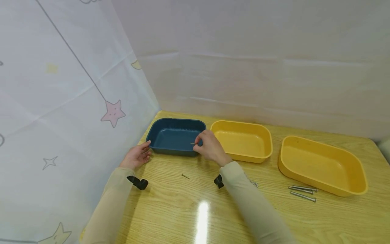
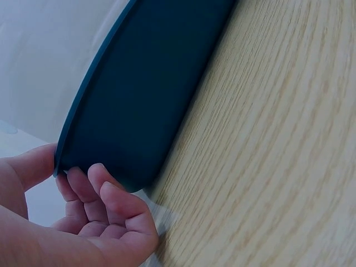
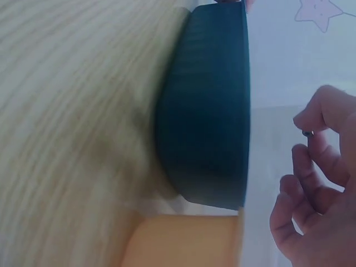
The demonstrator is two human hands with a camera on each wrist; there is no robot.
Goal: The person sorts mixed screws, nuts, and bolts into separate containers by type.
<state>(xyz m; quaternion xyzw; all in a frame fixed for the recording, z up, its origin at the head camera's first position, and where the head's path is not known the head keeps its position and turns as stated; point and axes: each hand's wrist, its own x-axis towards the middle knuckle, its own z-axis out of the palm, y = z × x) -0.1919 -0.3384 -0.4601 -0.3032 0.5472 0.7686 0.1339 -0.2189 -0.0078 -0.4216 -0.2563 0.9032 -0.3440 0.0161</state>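
Observation:
My left hand (image 1: 137, 156) grips the near left corner of a dark blue plastic bin (image 1: 173, 151). In the left wrist view its thumb is on the rim and curled fingers (image 2: 119, 203) lie against the outer wall. Above the right end of this bin, my right hand (image 1: 210, 147) pinches a small thin screw (image 1: 193, 143) between thumb and fingertips. Only the screw's dark end (image 3: 307, 133) shows in the right wrist view. Another small screw (image 1: 185, 176) lies on the wooden table in front of the blue bin.
A yellow bin (image 1: 243, 157) stands right beside the blue one, and a second yellow bin (image 1: 320, 183) sits angled farther right. Several long bolts (image 1: 303, 196) lie before it. Small metal rings (image 1: 254, 184) are partly hidden by the right sleeve. Patterned cloth (image 1: 76, 135) hangs at the left.

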